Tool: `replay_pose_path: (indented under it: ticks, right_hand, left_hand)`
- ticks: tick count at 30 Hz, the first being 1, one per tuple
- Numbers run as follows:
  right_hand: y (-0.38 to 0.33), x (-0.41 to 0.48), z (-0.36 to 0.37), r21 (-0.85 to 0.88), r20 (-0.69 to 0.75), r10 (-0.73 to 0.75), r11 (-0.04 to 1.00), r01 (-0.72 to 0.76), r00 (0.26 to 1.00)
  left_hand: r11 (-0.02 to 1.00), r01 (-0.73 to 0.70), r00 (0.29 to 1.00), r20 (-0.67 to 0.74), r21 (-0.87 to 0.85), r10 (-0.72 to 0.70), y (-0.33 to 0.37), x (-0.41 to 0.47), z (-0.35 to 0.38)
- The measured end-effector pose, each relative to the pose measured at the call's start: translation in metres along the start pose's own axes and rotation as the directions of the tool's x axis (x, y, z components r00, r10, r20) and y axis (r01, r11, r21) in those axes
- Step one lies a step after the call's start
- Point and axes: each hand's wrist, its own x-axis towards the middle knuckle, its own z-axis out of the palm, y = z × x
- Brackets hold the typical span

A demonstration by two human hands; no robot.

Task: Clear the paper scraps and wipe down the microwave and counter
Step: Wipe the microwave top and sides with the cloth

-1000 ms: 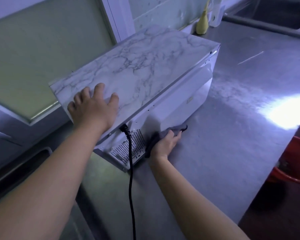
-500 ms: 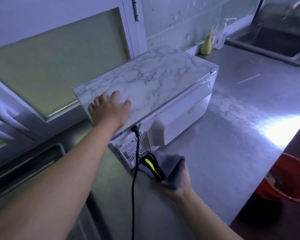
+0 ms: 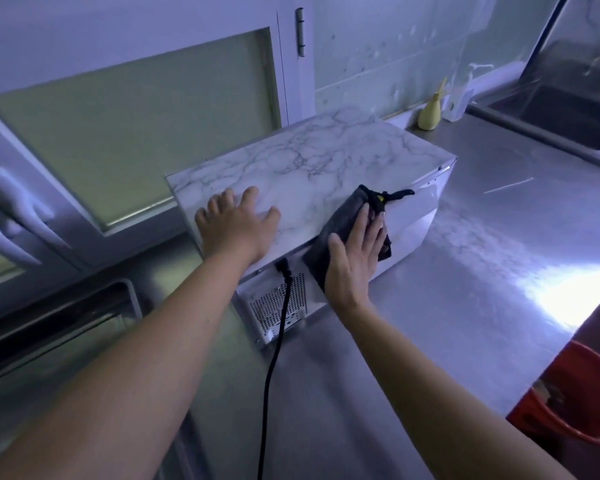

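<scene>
Frosted-glass door [image 3: 136, 126] in a white frame fills the back left, with a hinge [image 3: 300, 31] on its right edge and a white handle [image 3: 11, 216] down at its left. Right of the door: stained, spotted wall [image 3: 395, 46], then a yellow bottle [image 3: 430, 112] and clear pump bottle [image 3: 461, 102] at the wall's foot, steel sink [image 3: 568, 116] farther right. Red bucket [image 3: 575, 403] low, well right of the door; light dim, bluish.

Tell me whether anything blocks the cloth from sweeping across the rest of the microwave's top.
Only the left hand, flat on the near left corner of the microwave top, beside the cloth that the right hand presses on the near edge. The rest of the marbled top shows nothing on it. The black cord hangs below the edge.
</scene>
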Motion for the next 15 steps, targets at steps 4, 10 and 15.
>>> replay_pose_path:
  ticks: [4, 10, 15]
  right_hand:
    - [0.019, -0.034, 0.035, -0.218, -0.053, -0.147, 0.967, 0.132, 0.988]
    - [0.068, -0.047, 0.053, -0.359, -0.054, -0.423, 0.853, 0.378, 0.904]
    - [0.096, -0.059, 0.063, -0.448, -0.023, -0.573, 0.738, 0.504, 0.819]
  left_hand:
    - [1.000, -0.003, 1.000, -0.021, 0.011, 0.003, 0.001, -0.002, 0.003]
    - [1.000, -0.009, 0.999, -0.032, 0.015, 0.010, -0.001, -0.003, 0.002]
    - [1.000, -0.010, 0.999, -0.031, 0.020, 0.011, -0.002, -0.003, 0.001]
